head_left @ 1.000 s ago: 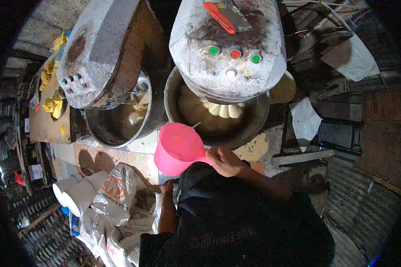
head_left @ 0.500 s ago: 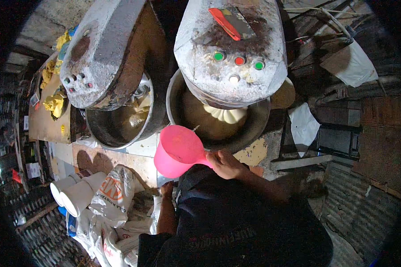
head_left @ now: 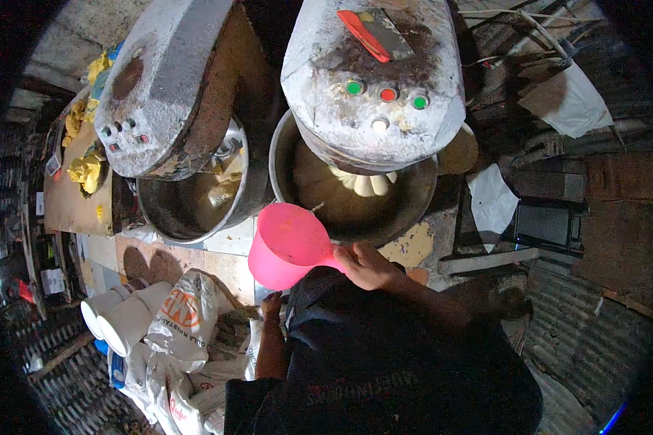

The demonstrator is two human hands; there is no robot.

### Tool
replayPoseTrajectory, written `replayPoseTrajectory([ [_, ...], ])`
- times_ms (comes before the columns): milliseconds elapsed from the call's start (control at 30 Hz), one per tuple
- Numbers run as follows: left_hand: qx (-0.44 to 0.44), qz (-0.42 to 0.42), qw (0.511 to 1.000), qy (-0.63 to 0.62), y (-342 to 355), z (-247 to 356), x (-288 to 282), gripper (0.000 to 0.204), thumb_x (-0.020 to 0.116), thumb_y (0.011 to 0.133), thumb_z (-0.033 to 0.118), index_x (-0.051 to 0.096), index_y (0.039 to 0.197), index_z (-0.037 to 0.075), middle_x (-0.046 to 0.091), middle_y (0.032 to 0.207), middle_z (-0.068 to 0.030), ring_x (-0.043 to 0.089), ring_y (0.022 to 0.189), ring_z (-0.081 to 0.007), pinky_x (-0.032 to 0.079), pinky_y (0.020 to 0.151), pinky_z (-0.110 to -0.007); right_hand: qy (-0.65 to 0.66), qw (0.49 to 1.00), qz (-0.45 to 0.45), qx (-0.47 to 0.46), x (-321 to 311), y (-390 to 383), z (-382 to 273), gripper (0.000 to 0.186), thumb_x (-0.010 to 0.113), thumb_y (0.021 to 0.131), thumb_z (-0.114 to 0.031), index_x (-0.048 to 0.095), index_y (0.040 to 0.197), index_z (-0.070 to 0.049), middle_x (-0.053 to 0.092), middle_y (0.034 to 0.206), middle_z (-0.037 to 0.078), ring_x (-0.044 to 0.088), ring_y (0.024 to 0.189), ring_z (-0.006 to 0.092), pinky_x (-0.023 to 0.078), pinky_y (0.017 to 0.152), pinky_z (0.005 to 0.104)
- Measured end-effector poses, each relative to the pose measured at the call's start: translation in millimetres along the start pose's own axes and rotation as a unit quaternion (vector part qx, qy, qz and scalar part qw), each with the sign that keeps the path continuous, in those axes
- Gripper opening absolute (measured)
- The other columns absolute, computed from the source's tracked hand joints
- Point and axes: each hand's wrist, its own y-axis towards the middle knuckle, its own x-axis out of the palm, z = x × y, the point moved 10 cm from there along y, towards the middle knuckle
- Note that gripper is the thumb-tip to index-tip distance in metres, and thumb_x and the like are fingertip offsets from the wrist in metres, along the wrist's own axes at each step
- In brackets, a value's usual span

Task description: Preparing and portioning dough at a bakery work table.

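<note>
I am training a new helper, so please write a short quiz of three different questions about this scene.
1. True or false: the right hand holds the pink scoop by its handle.
2. Over which mixer bowl is the scoop's mouth nearest? A) the left bowl B) the right bowl
3. Fill in: the left hand hangs low beside the white ____.

Key: 1 true; 2 B; 3 sacks.

Pink scoop [head_left: 289,245] smooth glossy plastic; mixer bowl [head_left: 355,210] dull, crusted metal.
</note>
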Motion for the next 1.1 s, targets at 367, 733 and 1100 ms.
replayPoseTrajectory([
  [367,-0.014,0.0,1.0,0.004,8.2,-20.1,-6.1,0.04,0.068,0.078,0.039,0.07,0.095,0.003,0.069,0.084,-0.0101,0.063,0.079,-0.0186,0.048,0.072,-0.033,-0.027,0.997,0.003,-0.067,3.7,-0.9,-13.5,0.03,0.038,0.096,-0.019,0.059,0.108,-0.001,0.057,0.066,0.012,0.047,0.059,0.0129,0.04,0.057,0.0351],
  [733,-0.028,0.011,0.998,0.052,9.0,-15.2,-6.0,0.039,0.068,0.078,0.038,0.07,0.093,0.002,0.069,0.083,-0.0097,0.063,0.078,-0.0176,0.048,0.07,-0.033,0.0,0.988,0.042,-0.148,-5.6,-6.3,-44.7,0.029,0.039,0.096,-0.02,0.059,0.102,0.0,0.05,0.062,0.015,0.043,0.059,0.0118,0.039,0.056,0.0366],
  [1100,0.024,-0.029,0.993,-0.111,-25.8,22.6,11.8,0.039,0.066,0.081,0.038,0.069,0.084,-0.001,0.065,0.074,-0.0042,0.056,0.066,-0.0137,0.044,0.061,-0.031,-0.082,0.982,0.042,-0.166,-6.1,-7.5,-32.9,0.021,0.041,0.093,-0.016,0.055,0.097,-0.001,0.054,0.065,0.021,0.047,0.053,0.0237,0.039,0.054,0.0387],
])
